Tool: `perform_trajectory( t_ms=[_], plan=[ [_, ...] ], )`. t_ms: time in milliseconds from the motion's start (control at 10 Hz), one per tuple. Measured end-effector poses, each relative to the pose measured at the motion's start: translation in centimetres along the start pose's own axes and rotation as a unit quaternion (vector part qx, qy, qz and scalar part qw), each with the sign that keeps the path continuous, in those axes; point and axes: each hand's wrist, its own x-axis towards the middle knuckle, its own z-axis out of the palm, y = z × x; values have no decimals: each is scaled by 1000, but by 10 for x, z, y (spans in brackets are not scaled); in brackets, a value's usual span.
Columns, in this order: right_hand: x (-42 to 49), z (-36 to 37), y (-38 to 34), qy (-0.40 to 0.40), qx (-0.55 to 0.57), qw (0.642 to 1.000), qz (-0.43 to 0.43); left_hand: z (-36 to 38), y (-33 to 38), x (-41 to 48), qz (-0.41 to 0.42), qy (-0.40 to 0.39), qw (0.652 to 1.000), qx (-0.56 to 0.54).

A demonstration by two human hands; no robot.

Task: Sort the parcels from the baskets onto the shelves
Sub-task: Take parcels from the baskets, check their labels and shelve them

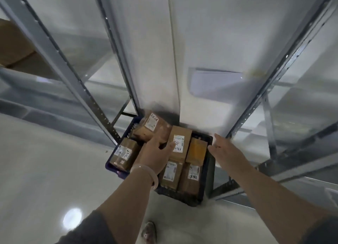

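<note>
Pale glossy floor point(45, 161) is being seen across the lower left and bottom. A round bright glare point(72, 218) is being reflected in it near the bottom left. White wall point(210, 33) is being shown filling the top centre, with a vertical ridge point(173, 60) being carried down it toward the floor. A pale rectangular plate point(215, 82) with rounded corners is being seen on the wall right of the ridge. A yellowish smudge point(256, 73) is being seen just beside the plate's upper right corner. Dark scuffing point(161, 114) is being shown at the wall's foot. A patterned shoe point(149, 231) is being caught at the bottom edge, blurred.
</note>
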Motion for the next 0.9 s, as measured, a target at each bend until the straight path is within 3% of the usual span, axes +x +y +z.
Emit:
perform_trajectory(
  t_ms=[100,200,500,600,900],
  plan=[
    [31,24,6,29,39,997,57,-5,-35,64,23,-15,997,75],
    [60,51,13,28,68,993,96,5,-69,105,30,-87,991,96],
    [149,106,97,-7,63,982,177,64,-134,205,-62,-141,987,50],
    [187,118,126,-16,48,978,204,87,-156,239,-58,-154,983,78],
    [329,184,199,-30,16,971,237,161,-224,366,-155,-157,975,27]
  ],
)
